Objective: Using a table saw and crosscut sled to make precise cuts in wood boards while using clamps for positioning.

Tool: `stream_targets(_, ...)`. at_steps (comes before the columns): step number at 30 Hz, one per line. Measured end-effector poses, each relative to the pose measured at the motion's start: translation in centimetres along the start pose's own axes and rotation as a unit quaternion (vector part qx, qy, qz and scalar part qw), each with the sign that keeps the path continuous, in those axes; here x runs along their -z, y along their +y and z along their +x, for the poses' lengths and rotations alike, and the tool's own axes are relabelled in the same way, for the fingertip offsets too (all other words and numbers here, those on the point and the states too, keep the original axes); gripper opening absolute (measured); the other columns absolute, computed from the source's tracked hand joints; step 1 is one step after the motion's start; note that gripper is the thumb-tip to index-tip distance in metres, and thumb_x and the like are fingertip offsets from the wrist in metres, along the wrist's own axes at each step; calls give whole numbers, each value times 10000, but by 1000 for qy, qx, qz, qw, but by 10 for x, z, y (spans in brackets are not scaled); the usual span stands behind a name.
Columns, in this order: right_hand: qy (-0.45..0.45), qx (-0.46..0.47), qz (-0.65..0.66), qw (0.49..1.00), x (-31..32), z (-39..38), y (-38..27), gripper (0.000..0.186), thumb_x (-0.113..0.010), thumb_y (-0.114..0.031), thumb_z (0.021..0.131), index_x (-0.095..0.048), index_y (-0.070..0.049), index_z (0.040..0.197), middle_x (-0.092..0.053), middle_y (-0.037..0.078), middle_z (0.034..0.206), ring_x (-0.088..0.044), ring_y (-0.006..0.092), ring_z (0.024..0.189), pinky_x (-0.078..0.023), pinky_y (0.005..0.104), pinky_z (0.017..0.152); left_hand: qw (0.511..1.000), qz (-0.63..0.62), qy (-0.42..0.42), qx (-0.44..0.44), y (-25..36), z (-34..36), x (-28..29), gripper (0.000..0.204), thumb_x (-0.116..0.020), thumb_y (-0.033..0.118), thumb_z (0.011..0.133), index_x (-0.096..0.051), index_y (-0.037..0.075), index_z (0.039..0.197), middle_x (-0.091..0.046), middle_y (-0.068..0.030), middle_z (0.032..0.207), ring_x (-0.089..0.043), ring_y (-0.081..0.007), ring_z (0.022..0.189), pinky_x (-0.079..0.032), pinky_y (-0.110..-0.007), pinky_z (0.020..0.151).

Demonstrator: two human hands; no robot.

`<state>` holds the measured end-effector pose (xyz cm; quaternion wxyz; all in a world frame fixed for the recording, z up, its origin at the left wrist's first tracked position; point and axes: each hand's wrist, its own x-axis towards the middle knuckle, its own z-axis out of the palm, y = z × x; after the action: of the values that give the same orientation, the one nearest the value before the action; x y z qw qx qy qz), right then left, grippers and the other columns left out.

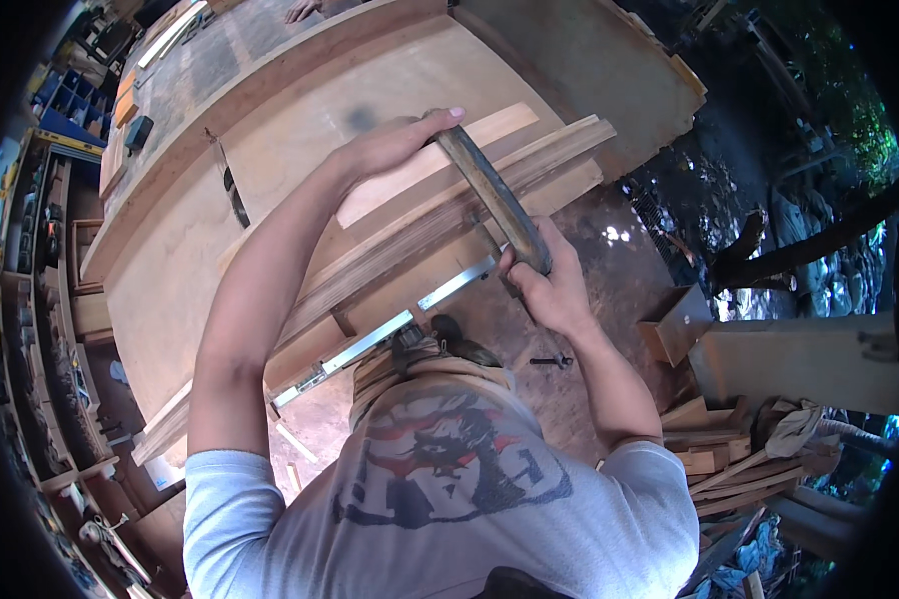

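A worn, heavy clamp [494,195] with a thick bar-like back lies slantwise across the wood in front of me. My left hand [395,145] is closed round its far end, the thumb resting on top. Lower down, my right hand [559,285] grips the near end; the fingers beneath it are partly hidden. Under the clamp run long strips of wood [400,240] set side by side along the near edge of the workpiece. A paler flat board [375,195] lies just beyond them, under my left wrist.
A large plywood panel [160,280] with a raised curved edge spreads beyond the strips. Bright metal rails [360,349] run along the near side. Another person's hand [302,10] shows at the far end. Tool shelves [30,270] stand left; scrap wood [719,449] is piled right.
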<state>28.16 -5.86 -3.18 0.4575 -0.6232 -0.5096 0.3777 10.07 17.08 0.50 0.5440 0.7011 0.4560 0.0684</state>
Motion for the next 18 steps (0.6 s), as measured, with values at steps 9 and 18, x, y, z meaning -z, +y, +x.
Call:
stream_targets(9, 13, 34, 29, 999, -1, -4, 19, 457, -603, -15, 812, -621, 4, 1268, -708, 81, 914, -690, 213, 883, -538, 342, 861, 1000, 17, -13, -7, 1, -4, -3, 913, -464, 787, 953, -596, 44, 1468, -588, -209, 1491, -556, -329, 1359, -372, -415, 1163)
stream_targets(18, -29, 49, -35, 998, 8, -11, 23, 555, -733, -157, 861, -578, 20, 1363, -699, 141, 1035, -685, 275, 1005, -525, 384, 939, 999, -29, -39, -12, -2, -1, 0, 872, -485, 746, 970, -579, 44, 1479, -563, -195, 1515, -531, -309, 1378, -363, -402, 1172)
